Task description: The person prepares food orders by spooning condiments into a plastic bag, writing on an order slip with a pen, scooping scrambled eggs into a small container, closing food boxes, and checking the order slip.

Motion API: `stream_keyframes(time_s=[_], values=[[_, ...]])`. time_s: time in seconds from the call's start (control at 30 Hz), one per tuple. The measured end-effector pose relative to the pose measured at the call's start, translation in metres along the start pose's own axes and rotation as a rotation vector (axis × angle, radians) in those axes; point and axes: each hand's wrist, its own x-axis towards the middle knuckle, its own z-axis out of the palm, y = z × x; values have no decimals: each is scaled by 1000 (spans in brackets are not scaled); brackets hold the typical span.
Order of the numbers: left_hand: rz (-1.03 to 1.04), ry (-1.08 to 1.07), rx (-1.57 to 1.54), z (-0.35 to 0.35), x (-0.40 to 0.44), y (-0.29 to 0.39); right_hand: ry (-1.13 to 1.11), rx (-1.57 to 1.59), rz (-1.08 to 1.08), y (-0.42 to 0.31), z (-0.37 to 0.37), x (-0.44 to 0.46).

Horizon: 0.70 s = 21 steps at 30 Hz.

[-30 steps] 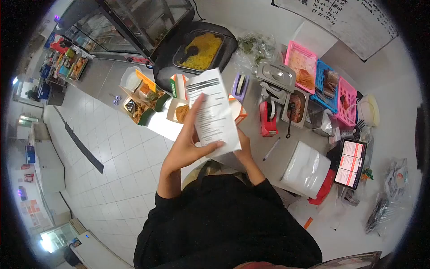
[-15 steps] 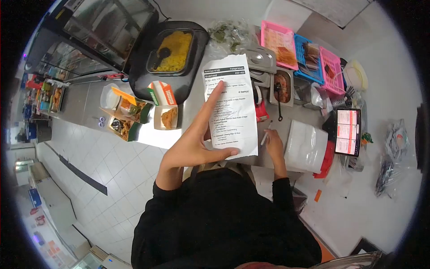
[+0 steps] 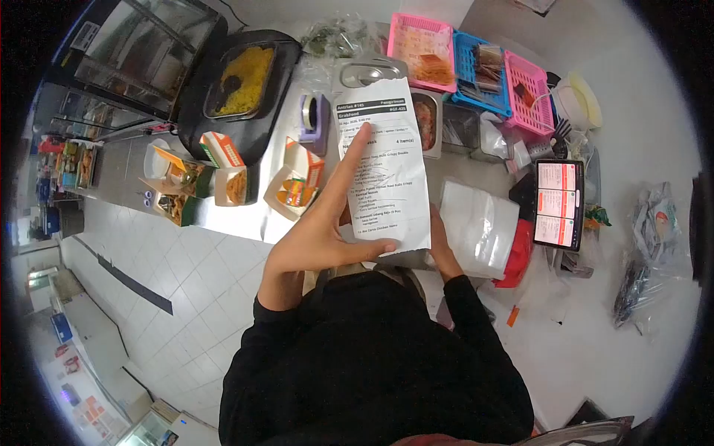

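Head view: the left hand (image 3: 316, 241) pinches a long paper slip (image 3: 387, 189) up over the worktop's (image 3: 119, 157) front edge; it looks like reading time, so the next move calls for a steady grip. Most of the right hand (image 3: 442, 245) hides behind the slip, so I can't tell if it's open. Food boxes (image 3: 223, 149) sit near the front edge, bright baskets (image 3: 537, 76) by the back.

Plain black top (image 3: 372, 357) spreads at six o'clock; matching black sleeves (image 3: 487, 334), left one toward seven, narrow toward cuffs (image 3: 460, 285).
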Motion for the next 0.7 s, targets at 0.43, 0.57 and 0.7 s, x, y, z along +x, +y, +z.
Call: stream_keyframes(time_s=[0.43, 0.57, 0.7], values=[[-416, 128, 320, 117, -27, -256, 226, 1272, 675, 20, -58, -23], [-545, 184, 496, 112, -34, -294, 11, 1136, 598, 26, -26, -31], [-307, 276, 965, 100, -38, -306, -104, 765, 304, 30, 0, -36]])
